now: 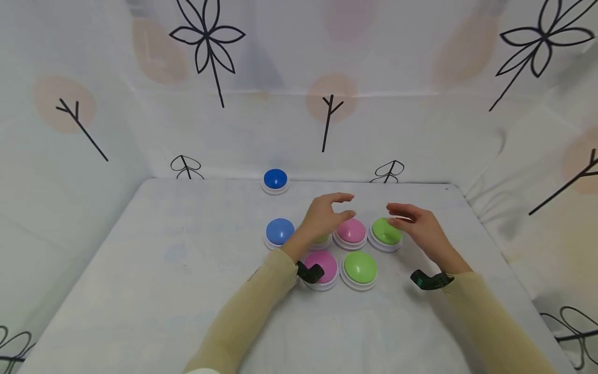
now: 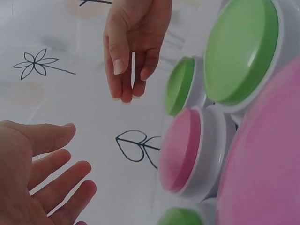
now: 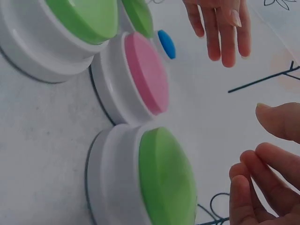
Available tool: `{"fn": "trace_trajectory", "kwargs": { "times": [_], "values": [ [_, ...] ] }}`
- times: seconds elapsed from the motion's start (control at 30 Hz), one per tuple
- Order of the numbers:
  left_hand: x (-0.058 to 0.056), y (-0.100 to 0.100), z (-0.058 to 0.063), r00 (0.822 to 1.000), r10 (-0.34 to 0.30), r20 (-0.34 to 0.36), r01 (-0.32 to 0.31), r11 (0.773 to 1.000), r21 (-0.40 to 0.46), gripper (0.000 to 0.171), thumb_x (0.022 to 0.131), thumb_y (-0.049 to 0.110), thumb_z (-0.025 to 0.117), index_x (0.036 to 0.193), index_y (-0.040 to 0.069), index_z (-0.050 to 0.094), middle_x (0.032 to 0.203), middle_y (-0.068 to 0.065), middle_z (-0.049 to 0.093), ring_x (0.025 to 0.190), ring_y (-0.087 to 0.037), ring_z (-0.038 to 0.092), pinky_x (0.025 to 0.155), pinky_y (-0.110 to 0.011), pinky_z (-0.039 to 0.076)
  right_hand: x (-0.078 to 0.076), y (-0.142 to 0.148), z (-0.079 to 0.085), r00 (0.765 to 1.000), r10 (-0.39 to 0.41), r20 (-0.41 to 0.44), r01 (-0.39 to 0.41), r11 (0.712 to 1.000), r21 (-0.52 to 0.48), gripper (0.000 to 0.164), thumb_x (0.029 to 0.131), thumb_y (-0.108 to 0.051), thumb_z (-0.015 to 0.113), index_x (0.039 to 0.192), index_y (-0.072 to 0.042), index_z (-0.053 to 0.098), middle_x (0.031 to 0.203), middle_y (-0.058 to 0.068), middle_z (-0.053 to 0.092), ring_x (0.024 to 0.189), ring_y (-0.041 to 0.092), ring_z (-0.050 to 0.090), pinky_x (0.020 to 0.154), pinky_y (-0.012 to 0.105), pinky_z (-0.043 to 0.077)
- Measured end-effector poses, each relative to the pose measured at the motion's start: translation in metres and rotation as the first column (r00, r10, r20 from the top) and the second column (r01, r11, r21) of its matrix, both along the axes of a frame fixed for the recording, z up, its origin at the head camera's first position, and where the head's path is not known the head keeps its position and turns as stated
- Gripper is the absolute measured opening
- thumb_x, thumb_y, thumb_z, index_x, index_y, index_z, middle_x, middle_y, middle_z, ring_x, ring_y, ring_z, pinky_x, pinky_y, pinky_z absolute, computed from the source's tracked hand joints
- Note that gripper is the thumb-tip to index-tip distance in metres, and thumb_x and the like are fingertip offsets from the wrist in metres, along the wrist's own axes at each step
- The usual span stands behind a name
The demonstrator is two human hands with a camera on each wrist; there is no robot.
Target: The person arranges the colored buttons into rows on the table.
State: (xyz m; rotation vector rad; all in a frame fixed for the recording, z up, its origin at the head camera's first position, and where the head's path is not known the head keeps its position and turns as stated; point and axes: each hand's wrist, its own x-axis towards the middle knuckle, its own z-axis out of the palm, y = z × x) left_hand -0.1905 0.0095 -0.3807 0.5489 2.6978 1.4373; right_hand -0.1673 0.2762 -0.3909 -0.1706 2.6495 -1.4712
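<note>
My left hand (image 1: 325,214) hovers over the back row of round push buttons, its fingers parted and holding nothing. A pink button (image 1: 351,231) sits just below its fingertips, and a green button beneath that hand is mostly covered. The right hand (image 1: 420,228) is raised at the right end of the row, fingers slightly bent and empty. Its fingertips overlap the right green button (image 1: 386,232) in the head view, while the right wrist view shows them apart from the green dome (image 3: 168,180). A front pink button (image 1: 323,267) is partly hidden by the left wrist's camera, beside a front green button (image 1: 358,268).
A light blue button (image 1: 280,232) stands at the row's left end, next to the left forearm. Farther back, a dark blue button (image 1: 275,179) sits at the rear edge of the white table (image 1: 154,270). Patterned cloth walls (image 1: 280,130) rise behind and on both sides.
</note>
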Motion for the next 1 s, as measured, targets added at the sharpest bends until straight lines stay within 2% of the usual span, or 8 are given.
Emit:
{"fn": "trace_trajectory", "kwargs": {
  "times": [0.27,0.47,0.63,0.8,1.0],
  "values": [
    [-0.024,-0.047,-0.001,0.997,0.055,-0.061,-0.058,0.997,-0.047,0.041,0.095,0.032,0.069,0.134,0.019,0.064,0.132,-0.001,0.064,0.127,-0.019,0.054,0.105,-0.039,0.043,-0.03,-0.036,0.006,0.996,0.089,-0.021,-0.088,0.996,0.033,0.053,0.096,-0.031,0.068,0.141,-0.007,0.055,0.14,0.018,0.055,0.129,0.037,0.05,0.109,0.052,0.038],
    [-0.037,-0.086,0.002,0.992,0.116,-0.058,-0.119,0.992,-0.041,0.041,0.094,0.028,0.07,0.133,0.015,0.065,0.132,-0.004,0.064,0.126,-0.023,0.054,0.104,-0.044,0.044,-0.053,-0.074,0.008,0.99,0.138,-0.039,-0.139,0.99,-0.002,0.046,0.095,-0.025,0.07,0.136,-0.006,0.06,0.137,0.018,0.058,0.125,0.032,0.055,0.107,0.049,0.04],
    [-0.049,-0.117,-0.004,0.987,0.153,-0.048,-0.155,0.987,-0.046,0.042,0.094,0.027,0.07,0.133,0.012,0.064,0.133,-0.009,0.063,0.126,-0.029,0.054,0.103,-0.046,0.045,-0.067,-0.107,0.01,0.986,0.164,-0.041,-0.165,0.986,-0.023,0.045,0.096,-0.027,0.069,0.135,-0.007,0.061,0.135,0.015,0.06,0.128,0.028,0.053,0.109,0.048,0.038],
    [-0.06,-0.144,-0.01,0.98,0.194,-0.038,-0.195,0.98,-0.031,0.043,0.095,0.025,0.07,0.134,0.01,0.063,0.136,-0.014,0.059,0.126,-0.035,0.053,0.103,-0.048,0.045,-0.081,-0.143,0.009,0.988,0.155,0.005,-0.154,0.984,-0.087,0.041,0.097,-0.027,0.067,0.134,-0.009,0.063,0.132,0.009,0.063,0.126,0.024,0.054,0.109,0.046,0.038],
    [-0.07,-0.165,-0.013,0.97,0.239,-0.034,-0.241,0.97,-0.04,0.044,0.096,0.025,0.068,0.137,0.013,0.06,0.147,-0.01,0.05,0.137,-0.03,0.042,0.11,-0.048,0.038,-0.101,-0.183,0.0,0.99,0.138,0.025,-0.132,0.979,-0.152,0.038,0.096,-0.024,0.067,0.131,-0.009,0.064,0.128,0.008,0.065,0.12,0.023,0.057,0.105,0.042,0.043]
  ]
}}
